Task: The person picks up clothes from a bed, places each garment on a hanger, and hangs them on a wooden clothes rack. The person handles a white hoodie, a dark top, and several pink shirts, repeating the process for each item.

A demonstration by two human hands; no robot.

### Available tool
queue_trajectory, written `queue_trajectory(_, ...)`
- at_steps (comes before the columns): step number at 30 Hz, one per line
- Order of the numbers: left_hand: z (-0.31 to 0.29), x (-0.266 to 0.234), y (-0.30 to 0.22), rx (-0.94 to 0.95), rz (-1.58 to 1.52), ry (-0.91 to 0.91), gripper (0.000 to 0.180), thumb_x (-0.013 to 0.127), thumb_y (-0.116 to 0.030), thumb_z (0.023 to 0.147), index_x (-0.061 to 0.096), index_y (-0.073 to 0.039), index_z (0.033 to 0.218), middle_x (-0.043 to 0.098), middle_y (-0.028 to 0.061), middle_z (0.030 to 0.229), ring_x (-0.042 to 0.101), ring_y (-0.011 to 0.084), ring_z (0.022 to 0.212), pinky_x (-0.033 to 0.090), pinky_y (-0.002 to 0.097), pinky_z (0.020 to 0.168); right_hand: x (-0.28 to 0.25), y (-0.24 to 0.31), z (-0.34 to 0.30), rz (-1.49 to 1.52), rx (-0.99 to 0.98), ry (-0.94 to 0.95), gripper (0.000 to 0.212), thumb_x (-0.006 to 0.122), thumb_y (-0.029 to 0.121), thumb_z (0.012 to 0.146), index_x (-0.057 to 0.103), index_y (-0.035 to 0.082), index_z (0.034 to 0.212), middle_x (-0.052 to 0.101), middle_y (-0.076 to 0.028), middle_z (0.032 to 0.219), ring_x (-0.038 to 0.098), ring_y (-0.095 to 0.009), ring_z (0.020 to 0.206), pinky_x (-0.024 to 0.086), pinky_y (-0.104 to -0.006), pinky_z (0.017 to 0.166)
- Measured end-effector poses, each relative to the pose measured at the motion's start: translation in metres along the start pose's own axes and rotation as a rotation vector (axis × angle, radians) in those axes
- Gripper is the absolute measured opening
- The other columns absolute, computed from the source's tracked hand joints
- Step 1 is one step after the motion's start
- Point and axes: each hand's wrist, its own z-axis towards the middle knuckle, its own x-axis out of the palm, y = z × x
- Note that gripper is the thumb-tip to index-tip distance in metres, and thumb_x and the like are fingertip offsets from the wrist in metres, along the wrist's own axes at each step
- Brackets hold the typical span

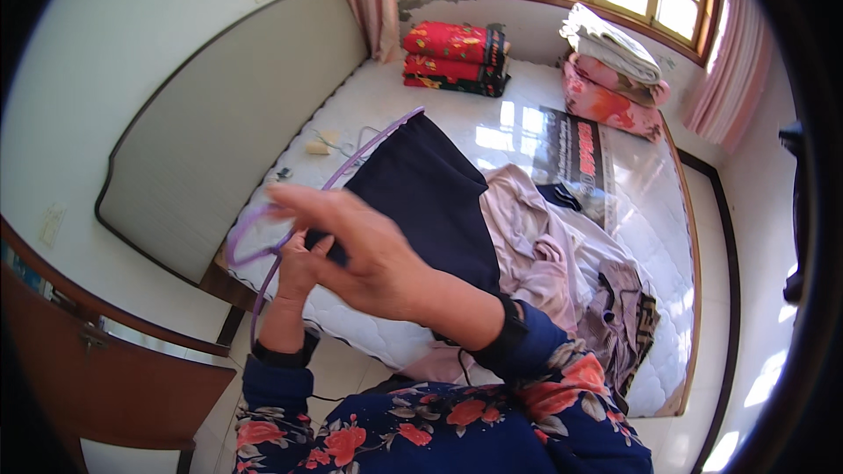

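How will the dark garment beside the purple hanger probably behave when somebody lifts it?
The dark garment is probably floppy: soft folds show in its cloth. It may slip easily against the purple hanger, which looks thin and smooth. The hanger itself is likely stiffer, since its outline curves cleanly.

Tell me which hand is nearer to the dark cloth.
Left. The left hand appears to grip the dark cloth at its near left edge; the right hand appears raised above it, fingers spread.
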Motion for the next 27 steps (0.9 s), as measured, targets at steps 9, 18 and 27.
queue_trajectory(9,0.003,-0.093,-0.051,-0.103,-0.146,0.053,0.027,0.064,-0.006,0.070,0.056,-0.001,0.096,0.057,0.0015,0.079,0.050,0.0096,0.072,0.042,0.0228,0.069,-0.075,-0.079,0.006,-0.767,0.312,-0.322,0.068,0.074,0.031,0.057,0.043,0.000,0.108,0.053,-0.019,0.100,0.050,-0.035,0.093,0.041,-0.0376,0.077)
queue_trajectory(18,0.004,-0.095,-0.031,-0.191,-0.346,0.189,0.028,0.062,-0.011,0.075,0.056,0.004,0.097,0.058,0.0028,0.088,0.052,0.0068,0.073,0.044,0.0210,0.068,-0.024,-0.092,-0.008,-0.605,0.599,-0.254,0.057,0.063,0.031,0.072,0.034,-0.005,0.106,0.055,-0.029,0.087,0.052,-0.043,0.086,0.041,-0.0446,0.074)
queue_trajectory(27,-0.002,-0.095,-0.026,-0.263,-0.309,0.378,0.030,0.061,-0.010,0.072,0.056,0.002,0.098,0.060,0.0023,0.083,0.052,0.0077,0.074,0.042,0.0214,0.070,-0.058,-0.066,0.002,-0.766,0.175,0.030,0.025,0.065,0.024,0.069,0.057,0.011,0.089,0.059,-0.009,0.077,0.055,-0.029,0.075,0.042,-0.0386,0.070)
